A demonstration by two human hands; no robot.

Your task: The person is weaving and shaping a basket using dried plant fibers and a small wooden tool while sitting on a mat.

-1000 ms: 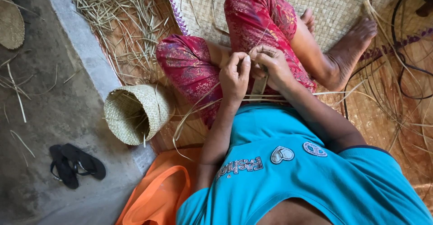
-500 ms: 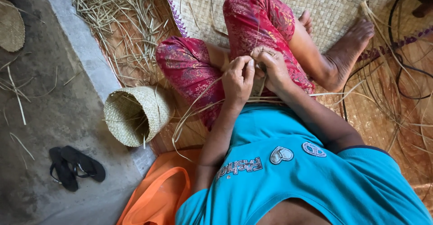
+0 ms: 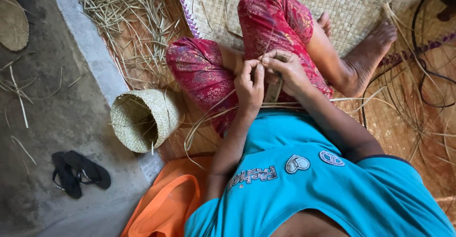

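Where the two hands meet above the lap, the left hand (image 3: 250, 82) and the right hand (image 3: 284, 68) close their fingertips on thin straw strands (image 3: 247, 109) and on a flat pale strip (image 3: 273, 92) that stands between them, the left pinching a strand from one side, the right curled over the strip's top end. The strands trail from the hands down and out across the red patterned trousers (image 3: 209, 80) towards the orange cloth (image 3: 164, 203) at the near edge, and a few run sideways over the woven mat (image 3: 351, 4). The hands work in a tight pocket: one bent knee rises just behind them, the other thigh lies to the side, and the teal shirt (image 3: 308, 184) closes in from below. The mat's bordered edge (image 3: 183, 9) runs beside the raised knee, with a heap of loose straw (image 3: 123, 23) beyond it and a grey concrete kerb (image 3: 90, 47) bounding that heap. A small woven basket (image 3: 142, 118) lies on its side at the kerb's end, near the thigh but apart from it, its mouth turned towards the floor side. A pair of black sandals (image 3: 78, 173) sits on the concrete floor (image 3: 47, 123), well apart from the hands. Past the bare foot (image 3: 370, 52), long strands and dark cords (image 3: 427, 75) fan over the matting.
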